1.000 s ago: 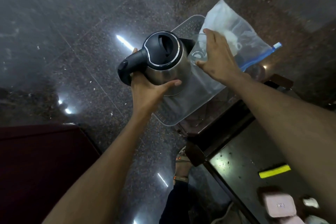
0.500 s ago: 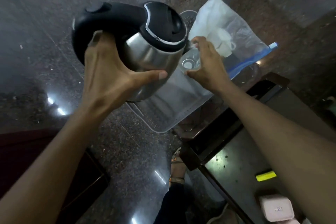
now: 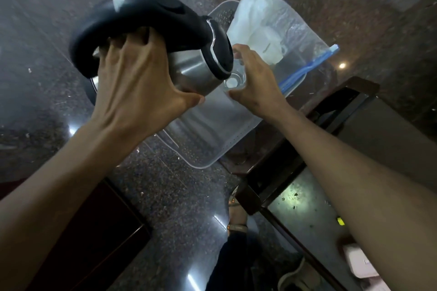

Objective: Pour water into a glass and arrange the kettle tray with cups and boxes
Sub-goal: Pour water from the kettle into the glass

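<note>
I see steel kettle with black lid and handle tipped steeply toward small clear glass, above clear plastic tray. My left hand clasps kettle body; right hand wraps glass. Zip bag with blue seal lies behind on tray.

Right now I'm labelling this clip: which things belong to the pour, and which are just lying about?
In use: kettle tipped by the left hand; glass held by the right hand; clear tray beneath.

Lying about: zip bag; pink box; yellow strip.
</note>
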A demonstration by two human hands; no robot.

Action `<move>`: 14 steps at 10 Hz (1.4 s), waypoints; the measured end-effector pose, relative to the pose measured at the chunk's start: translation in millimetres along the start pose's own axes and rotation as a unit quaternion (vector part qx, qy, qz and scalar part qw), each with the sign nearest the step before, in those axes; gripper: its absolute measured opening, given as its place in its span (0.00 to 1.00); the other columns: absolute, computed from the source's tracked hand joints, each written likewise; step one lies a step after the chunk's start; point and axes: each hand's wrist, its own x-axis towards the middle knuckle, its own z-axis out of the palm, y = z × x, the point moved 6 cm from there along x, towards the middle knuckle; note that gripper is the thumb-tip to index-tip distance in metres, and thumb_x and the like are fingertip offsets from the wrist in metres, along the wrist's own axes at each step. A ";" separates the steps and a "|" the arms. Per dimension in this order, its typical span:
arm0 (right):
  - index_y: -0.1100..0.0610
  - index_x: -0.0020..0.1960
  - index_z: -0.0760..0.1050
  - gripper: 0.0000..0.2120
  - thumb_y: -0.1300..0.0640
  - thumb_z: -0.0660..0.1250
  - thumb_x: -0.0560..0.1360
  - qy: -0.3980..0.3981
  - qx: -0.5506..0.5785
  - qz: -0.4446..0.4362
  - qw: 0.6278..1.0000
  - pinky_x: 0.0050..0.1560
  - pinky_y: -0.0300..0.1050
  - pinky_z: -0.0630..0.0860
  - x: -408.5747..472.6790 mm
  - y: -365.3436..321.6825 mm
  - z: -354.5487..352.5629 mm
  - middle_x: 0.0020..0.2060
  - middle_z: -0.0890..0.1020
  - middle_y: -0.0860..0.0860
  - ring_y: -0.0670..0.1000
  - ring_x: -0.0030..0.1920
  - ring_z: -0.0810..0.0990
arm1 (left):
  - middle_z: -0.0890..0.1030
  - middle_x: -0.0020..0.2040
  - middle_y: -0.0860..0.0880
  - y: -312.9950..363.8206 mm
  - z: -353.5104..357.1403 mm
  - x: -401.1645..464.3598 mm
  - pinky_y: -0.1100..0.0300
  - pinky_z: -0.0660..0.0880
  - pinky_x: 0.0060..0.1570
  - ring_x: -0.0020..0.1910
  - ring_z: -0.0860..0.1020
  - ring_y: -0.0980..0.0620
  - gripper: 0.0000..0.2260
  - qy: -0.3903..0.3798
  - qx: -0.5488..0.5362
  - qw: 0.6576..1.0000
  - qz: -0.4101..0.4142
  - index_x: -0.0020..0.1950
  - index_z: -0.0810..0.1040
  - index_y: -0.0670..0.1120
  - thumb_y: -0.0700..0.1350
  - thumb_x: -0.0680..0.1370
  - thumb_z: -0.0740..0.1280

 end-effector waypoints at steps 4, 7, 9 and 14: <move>0.53 0.75 0.67 0.42 0.61 0.81 0.65 0.005 0.023 0.014 1.000 0.59 0.39 0.74 1.0 7.0 -1.8 0.66 0.77 0.50 0.48 0.64 0.76 | 0.80 0.59 0.30 13.7 -1.3 14.2 0.32 0.77 0.57 0.56 0.79 0.26 0.40 0.001 0.055 0.997 0.052 0.67 0.75 0.35 0.60 0.67 0.82; 0.53 0.75 0.68 0.42 0.62 0.81 0.64 0.004 0.023 0.017 1.000 0.59 0.39 0.74 1.2 8.4 -2.7 0.66 0.77 0.50 0.48 0.64 0.77 | 0.78 0.63 0.28 11.0 -3.5 20.4 0.31 0.76 0.60 0.60 0.78 0.24 0.44 -0.004 0.081 0.994 0.069 0.70 0.73 0.33 0.60 0.66 0.82; 0.53 0.74 0.68 0.42 0.63 0.81 0.64 0.008 0.023 0.013 1.000 0.57 0.37 0.73 0.6 8.6 -2.8 0.66 0.78 0.50 0.47 0.64 0.76 | 0.77 0.65 0.28 13.4 -11.7 19.3 0.29 0.73 0.63 0.62 0.76 0.23 0.42 0.015 0.108 0.991 0.082 0.70 0.74 0.33 0.56 0.65 0.83; 0.53 0.75 0.68 0.44 0.60 0.83 0.63 0.013 -0.009 0.007 1.000 0.52 0.21 0.63 1.3 9.9 -2.0 0.66 0.79 0.50 0.46 0.65 0.76 | 0.72 0.73 0.32 19.3 -17.2 18.0 0.33 0.66 0.72 0.70 0.71 0.27 0.45 0.027 0.129 0.986 0.106 0.76 0.70 0.41 0.58 0.65 0.81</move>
